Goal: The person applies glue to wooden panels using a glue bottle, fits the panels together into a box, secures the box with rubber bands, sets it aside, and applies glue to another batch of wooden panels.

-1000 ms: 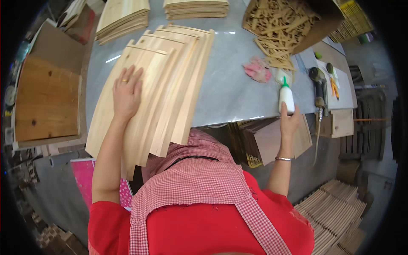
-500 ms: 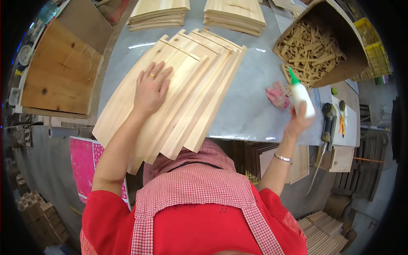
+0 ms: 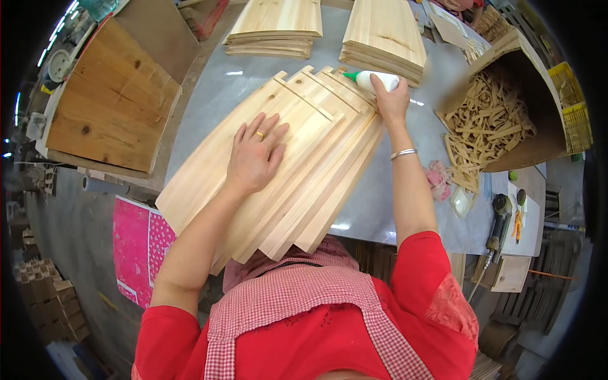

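Several thin wooden boards (image 3: 297, 158) lie fanned out and overlapping on a grey table (image 3: 392, 202). My left hand (image 3: 254, 156) rests flat on top of them, fingers spread, with a ring on one finger. My right hand (image 3: 391, 96) grips a white glue bottle (image 3: 373, 79) with a green nozzle, held sideways. Its tip points left at the far ends of the fanned boards. A bracelet circles that wrist.
Two stacks of boards (image 3: 386, 35) sit at the table's far side. A large cardboard box (image 3: 506, 107) of curved wooden pieces lies open to the right, with a pink rag (image 3: 437, 177) beside it. A wooden panel (image 3: 107, 107) stands left; a power tool (image 3: 500, 212) lies right.
My right hand has carried the glue bottle from the table's right edge up and left to the far ends of the fanned boards. My left hand has stayed on the boards.
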`<action>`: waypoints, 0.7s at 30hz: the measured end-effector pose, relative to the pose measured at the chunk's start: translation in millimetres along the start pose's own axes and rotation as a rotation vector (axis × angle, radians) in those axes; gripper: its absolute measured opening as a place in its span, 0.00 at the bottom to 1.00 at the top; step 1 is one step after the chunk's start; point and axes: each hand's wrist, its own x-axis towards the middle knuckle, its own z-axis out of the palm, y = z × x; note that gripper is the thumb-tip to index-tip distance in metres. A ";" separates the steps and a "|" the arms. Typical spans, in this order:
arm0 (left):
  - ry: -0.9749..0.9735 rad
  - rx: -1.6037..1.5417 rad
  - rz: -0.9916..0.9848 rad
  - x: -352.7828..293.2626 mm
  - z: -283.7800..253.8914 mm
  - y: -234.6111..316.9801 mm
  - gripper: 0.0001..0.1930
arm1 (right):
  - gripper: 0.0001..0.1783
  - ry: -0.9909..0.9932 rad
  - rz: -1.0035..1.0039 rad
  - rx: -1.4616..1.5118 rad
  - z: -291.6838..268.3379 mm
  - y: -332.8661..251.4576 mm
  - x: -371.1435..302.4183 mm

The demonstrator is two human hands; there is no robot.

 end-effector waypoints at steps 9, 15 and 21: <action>0.003 0.015 0.023 -0.7 2.5 -0.8 0.21 | 0.32 -0.072 -0.102 -0.218 -77.9 13.7 7.6; 0.019 0.030 0.034 -0.6 4.2 -1.4 0.21 | 0.33 -0.001 -0.002 -0.207 -130.3 22.5 -9.9; 0.018 0.031 0.017 -0.7 4.1 -0.6 0.21 | 0.29 0.023 0.163 0.056 -104.2 -4.6 -25.4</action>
